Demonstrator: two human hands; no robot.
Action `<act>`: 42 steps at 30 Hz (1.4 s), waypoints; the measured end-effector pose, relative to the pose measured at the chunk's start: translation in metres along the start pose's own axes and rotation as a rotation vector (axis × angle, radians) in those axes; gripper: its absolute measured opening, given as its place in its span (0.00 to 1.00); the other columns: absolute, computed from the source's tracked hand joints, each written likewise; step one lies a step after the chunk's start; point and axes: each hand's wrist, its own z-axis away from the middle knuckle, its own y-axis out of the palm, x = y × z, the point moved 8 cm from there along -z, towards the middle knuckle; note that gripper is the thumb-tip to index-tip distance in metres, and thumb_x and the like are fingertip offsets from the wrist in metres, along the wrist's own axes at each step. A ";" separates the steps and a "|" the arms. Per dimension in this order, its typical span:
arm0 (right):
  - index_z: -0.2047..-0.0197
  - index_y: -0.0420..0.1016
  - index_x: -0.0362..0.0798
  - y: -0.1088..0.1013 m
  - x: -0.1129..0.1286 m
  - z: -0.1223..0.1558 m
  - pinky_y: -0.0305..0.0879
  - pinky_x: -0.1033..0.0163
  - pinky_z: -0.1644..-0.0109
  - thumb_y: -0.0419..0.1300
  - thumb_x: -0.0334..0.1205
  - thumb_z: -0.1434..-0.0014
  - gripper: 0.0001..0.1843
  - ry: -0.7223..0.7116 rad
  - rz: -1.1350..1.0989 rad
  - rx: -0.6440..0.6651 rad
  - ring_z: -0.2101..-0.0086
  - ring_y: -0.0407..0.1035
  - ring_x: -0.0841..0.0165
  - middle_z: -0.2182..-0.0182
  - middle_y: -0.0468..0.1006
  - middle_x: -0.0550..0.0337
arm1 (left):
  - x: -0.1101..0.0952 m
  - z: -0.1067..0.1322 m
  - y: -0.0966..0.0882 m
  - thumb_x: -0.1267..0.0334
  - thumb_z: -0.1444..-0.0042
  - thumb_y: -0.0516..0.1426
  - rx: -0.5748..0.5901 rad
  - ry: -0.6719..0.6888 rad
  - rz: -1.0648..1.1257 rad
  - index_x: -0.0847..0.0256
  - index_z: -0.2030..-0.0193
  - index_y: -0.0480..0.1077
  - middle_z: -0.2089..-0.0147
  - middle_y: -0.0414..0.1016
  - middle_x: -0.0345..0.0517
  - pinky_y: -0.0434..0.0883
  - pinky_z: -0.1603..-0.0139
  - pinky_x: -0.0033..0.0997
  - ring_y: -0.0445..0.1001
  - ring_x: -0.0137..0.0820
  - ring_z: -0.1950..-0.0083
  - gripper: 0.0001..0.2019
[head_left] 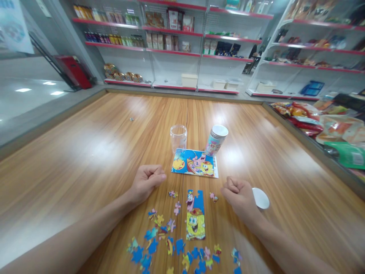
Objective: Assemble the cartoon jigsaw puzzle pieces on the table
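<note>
My left hand (146, 182) rests on the table as a closed fist, left of the picture card, with nothing showing in it. On the other side, my right hand (239, 196) is also curled into a fist, beside a round white lid (261, 198). Between them lies a partly joined jigsaw puzzle (195, 219), a tall strip with a yellow and a pink cartoon figure. Loose puzzle pieces (152, 246) are scattered around and below it. A single pink piece (213, 196) lies just left of my right hand. Behind the strip is the printed picture card (194, 163).
A clear glass jar (178, 139) and a printed paper tube (216, 140) stand at the card's far edge. The wooden table (85, 152) has a raised dark rim. Snack packets (308, 118) are piled to the right; stocked shelves (171, 32) stand behind.
</note>
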 end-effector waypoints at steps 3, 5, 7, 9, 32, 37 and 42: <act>0.77 0.41 0.52 0.000 0.002 0.001 0.37 0.65 0.75 0.57 0.31 0.50 0.22 -0.021 0.007 0.006 0.77 0.39 0.76 0.81 0.45 0.71 | -0.004 0.000 0.004 0.61 0.38 0.58 0.064 0.007 -0.018 0.60 0.78 0.43 0.81 0.44 0.32 0.44 0.77 0.26 0.45 0.20 0.80 0.26; 0.78 0.40 0.52 0.002 0.004 0.002 0.36 0.65 0.75 0.56 0.32 0.51 0.23 -0.030 0.015 0.020 0.78 0.38 0.76 0.81 0.43 0.70 | -0.006 0.001 0.007 0.62 0.39 0.58 0.133 0.029 -0.046 0.60 0.78 0.42 0.80 0.42 0.32 0.44 0.77 0.26 0.43 0.19 0.79 0.27; 0.78 0.39 0.52 0.004 0.006 0.003 0.37 0.64 0.75 0.56 0.32 0.50 0.23 -0.039 0.026 0.038 0.78 0.38 0.76 0.81 0.43 0.70 | -0.008 0.003 0.012 0.63 0.40 0.59 0.221 0.052 -0.087 0.60 0.78 0.42 0.80 0.41 0.32 0.44 0.76 0.26 0.43 0.19 0.79 0.27; 0.78 0.39 0.52 0.005 0.008 0.003 0.37 0.64 0.75 0.56 0.33 0.50 0.23 -0.049 0.040 0.054 0.77 0.38 0.76 0.81 0.42 0.70 | -0.009 0.005 0.017 0.65 0.42 0.60 0.303 0.068 -0.133 0.60 0.78 0.43 0.79 0.42 0.32 0.45 0.76 0.27 0.44 0.19 0.79 0.26; 0.77 0.39 0.51 0.013 0.016 0.006 0.38 0.65 0.75 0.57 0.35 0.46 0.25 -0.088 0.194 0.116 0.77 0.38 0.76 0.79 0.41 0.69 | -0.014 0.003 0.027 0.73 0.47 0.56 0.348 0.109 -0.441 0.59 0.76 0.47 0.77 0.46 0.33 0.46 0.73 0.30 0.46 0.22 0.76 0.19; 0.77 0.39 0.51 0.013 0.014 0.007 0.38 0.65 0.75 0.58 0.36 0.45 0.25 -0.094 0.210 0.127 0.77 0.38 0.76 0.79 0.41 0.69 | -0.011 0.003 0.028 0.71 0.43 0.56 0.346 0.077 -0.485 0.59 0.76 0.47 0.77 0.47 0.33 0.49 0.73 0.29 0.48 0.22 0.76 0.19; 0.76 0.39 0.51 0.013 0.011 0.007 0.39 0.64 0.74 0.56 0.33 0.45 0.24 -0.110 0.193 0.133 0.76 0.38 0.75 0.79 0.41 0.69 | -0.013 0.002 0.030 0.69 0.42 0.57 0.355 0.065 -0.490 0.60 0.76 0.48 0.77 0.47 0.33 0.48 0.73 0.28 0.47 0.22 0.76 0.19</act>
